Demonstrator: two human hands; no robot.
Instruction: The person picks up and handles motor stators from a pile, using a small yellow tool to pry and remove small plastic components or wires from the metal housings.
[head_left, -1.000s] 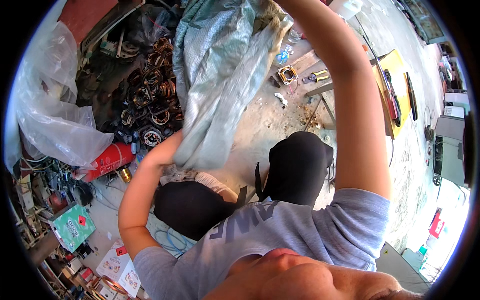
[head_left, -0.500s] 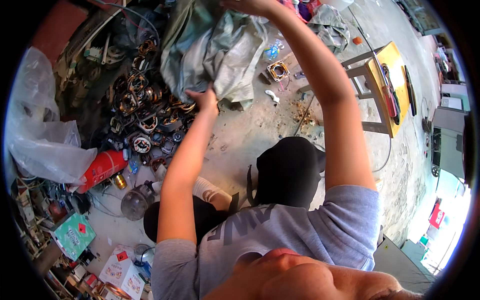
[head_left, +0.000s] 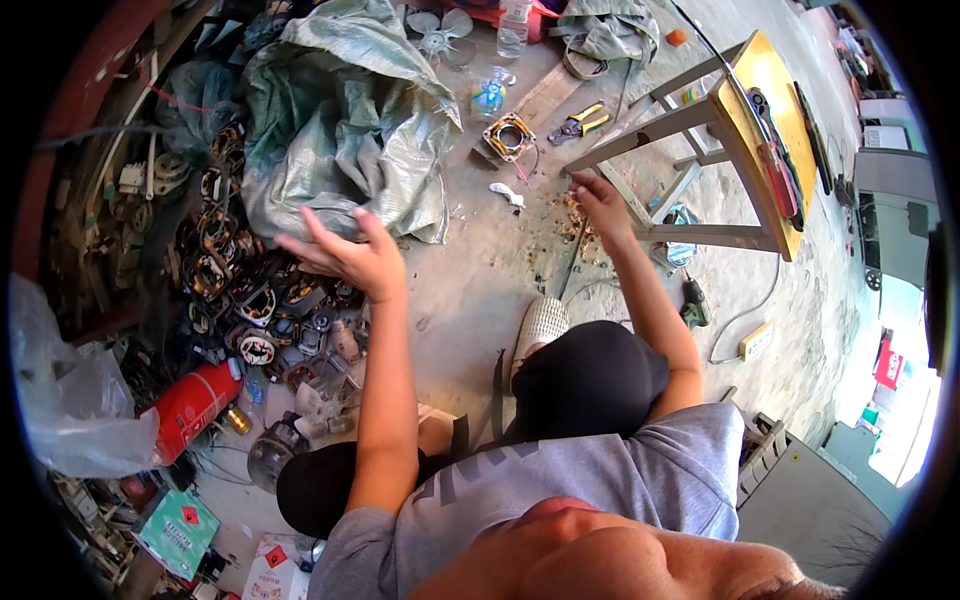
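My left hand [head_left: 345,255] hovers open, fingers spread, just in front of a crumpled grey-green woven sack [head_left: 340,130] that lies on the concrete floor. It holds nothing. Below it spreads a pile of small motor stators with copper windings [head_left: 250,290]. My right hand [head_left: 598,195] is down at the floor by a scatter of brown debris, its fingers curled around what looks like the top of a thin dark rod [head_left: 573,260]. A square stator [head_left: 508,137] and a white scrap [head_left: 508,193] lie just left of that hand.
A wooden stool with a yellow top [head_left: 750,110] stands to the right, with yellow-handled cutters [head_left: 580,120] near its legs. A red fire extinguisher [head_left: 195,405] and a clear plastic bag [head_left: 70,410] lie at left. A fan blade [head_left: 435,30] and plastic bottle [head_left: 512,30] sit far back.
Both arms came down from overhead. The sack, held up a second ago, now lies on the floor out of my hands. My right hand dropped to the debris by the stool.
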